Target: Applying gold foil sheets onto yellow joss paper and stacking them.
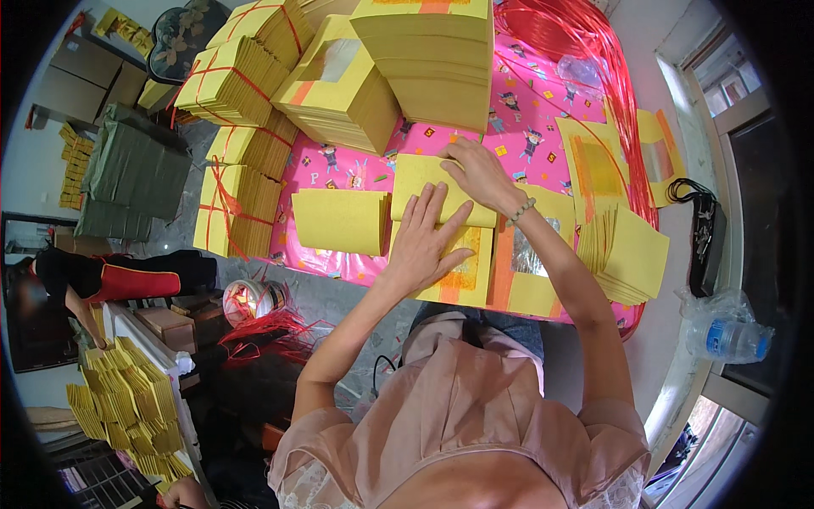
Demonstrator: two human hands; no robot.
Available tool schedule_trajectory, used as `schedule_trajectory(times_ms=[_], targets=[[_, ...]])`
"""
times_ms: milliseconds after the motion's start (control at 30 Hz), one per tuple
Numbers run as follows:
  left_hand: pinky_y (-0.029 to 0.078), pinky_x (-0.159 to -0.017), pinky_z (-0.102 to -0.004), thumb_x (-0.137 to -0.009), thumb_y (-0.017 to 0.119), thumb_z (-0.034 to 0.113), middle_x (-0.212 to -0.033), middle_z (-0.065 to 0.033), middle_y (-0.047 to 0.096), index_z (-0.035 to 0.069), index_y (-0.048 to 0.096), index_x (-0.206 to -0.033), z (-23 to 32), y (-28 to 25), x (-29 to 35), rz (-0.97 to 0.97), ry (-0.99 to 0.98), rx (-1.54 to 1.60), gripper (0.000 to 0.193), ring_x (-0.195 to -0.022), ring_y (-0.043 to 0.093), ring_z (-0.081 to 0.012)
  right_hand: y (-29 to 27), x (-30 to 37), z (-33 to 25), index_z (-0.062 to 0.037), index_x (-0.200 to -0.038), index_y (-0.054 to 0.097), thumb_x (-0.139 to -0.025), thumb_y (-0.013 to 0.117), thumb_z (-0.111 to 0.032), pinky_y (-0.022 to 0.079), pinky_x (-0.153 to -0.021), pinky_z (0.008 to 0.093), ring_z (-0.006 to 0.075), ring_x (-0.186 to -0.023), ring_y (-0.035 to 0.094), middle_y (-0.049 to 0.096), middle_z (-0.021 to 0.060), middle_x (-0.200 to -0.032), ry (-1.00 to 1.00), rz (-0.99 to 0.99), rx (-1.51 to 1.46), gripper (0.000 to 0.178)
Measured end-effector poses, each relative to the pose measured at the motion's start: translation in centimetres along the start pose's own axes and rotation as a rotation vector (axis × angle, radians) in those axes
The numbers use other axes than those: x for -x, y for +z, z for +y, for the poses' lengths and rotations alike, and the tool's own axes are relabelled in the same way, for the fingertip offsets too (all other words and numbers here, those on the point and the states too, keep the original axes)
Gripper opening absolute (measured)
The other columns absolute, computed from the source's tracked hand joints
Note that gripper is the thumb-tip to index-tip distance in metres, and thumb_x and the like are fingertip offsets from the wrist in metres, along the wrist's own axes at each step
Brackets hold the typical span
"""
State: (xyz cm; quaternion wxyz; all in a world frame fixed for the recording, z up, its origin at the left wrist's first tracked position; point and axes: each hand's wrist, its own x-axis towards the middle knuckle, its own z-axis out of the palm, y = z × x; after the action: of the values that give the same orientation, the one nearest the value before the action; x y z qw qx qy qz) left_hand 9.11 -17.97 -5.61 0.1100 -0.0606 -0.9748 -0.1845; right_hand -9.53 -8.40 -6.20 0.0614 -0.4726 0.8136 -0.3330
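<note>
My left hand [424,242] lies flat with spread fingers on a yellow joss paper sheet [415,176], pressing near its fold. At the sheet's far edge, my right hand [483,176] has its fingers bent together on the paper; a beaded bracelet circles that wrist. Beneath are flat sheets with an orange-gold patch [465,273]. Just right, partly under my right forearm, lie sheets with a silver foil patch [534,250]. A folded yellow paper pile [339,222] rests left of my left hand. Several folded sheets [632,254] fan out at the right.
Tall yellow paper stacks [424,68] and bundles tied with red string [229,208] stand on the pink patterned tablecloth [343,265]. Red plastic strings [619,93] hang at the right. A plastic bottle [736,341] lies by the window. At left, another person [127,278] reaches toward folded papers [127,399].
</note>
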Motion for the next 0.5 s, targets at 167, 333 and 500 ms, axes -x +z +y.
schedule_trajectory(times_ms=[167,333,500], targets=[[0.019,-0.118,-0.0558,-0.093,0.058,0.053,-0.155,-0.0274,0.027,0.02,0.039,-0.152,-0.05,0.14,0.08,-0.012,-0.012,-0.001,0.07,-0.145,0.022,-0.0455,0.11,0.06,-0.25,0.0011,-0.106,0.064,-0.094,0.059,-0.017,0.047,-0.087,0.046,0.037,-0.101,0.059,0.06,0.0184,-0.102,0.024,-0.017,0.023,0.022],[0.019,-0.117,-0.0564,-0.092,0.058,0.054,-0.156,-0.027,0.026,0.02,0.04,-0.152,-0.17,0.34,0.08,-0.02,-0.021,0.015,0.071,-0.145,0.021,-0.047,0.06,0.0,-0.43,0.0007,-0.106,0.063,-0.094,0.06,-0.017,0.047,-0.087,0.0458,0.0367,-0.101,0.058,0.06,0.018,-0.102,0.022,-0.027,0.048,0.022],[0.02,-0.117,-0.0569,-0.092,0.057,0.055,-0.156,-0.0272,0.026,0.02,0.04,-0.151,-0.2,0.27,0.01,-0.04,-0.026,0.026,0.071,-0.145,0.02,-0.0485,0.13,-0.01,-0.66,0.0004,-0.106,0.064,-0.093,0.06,-0.016,0.047,-0.088,0.0457,0.0361,-0.102,0.058,0.06,0.0177,-0.101,0.022,-0.024,0.061,0.021]])
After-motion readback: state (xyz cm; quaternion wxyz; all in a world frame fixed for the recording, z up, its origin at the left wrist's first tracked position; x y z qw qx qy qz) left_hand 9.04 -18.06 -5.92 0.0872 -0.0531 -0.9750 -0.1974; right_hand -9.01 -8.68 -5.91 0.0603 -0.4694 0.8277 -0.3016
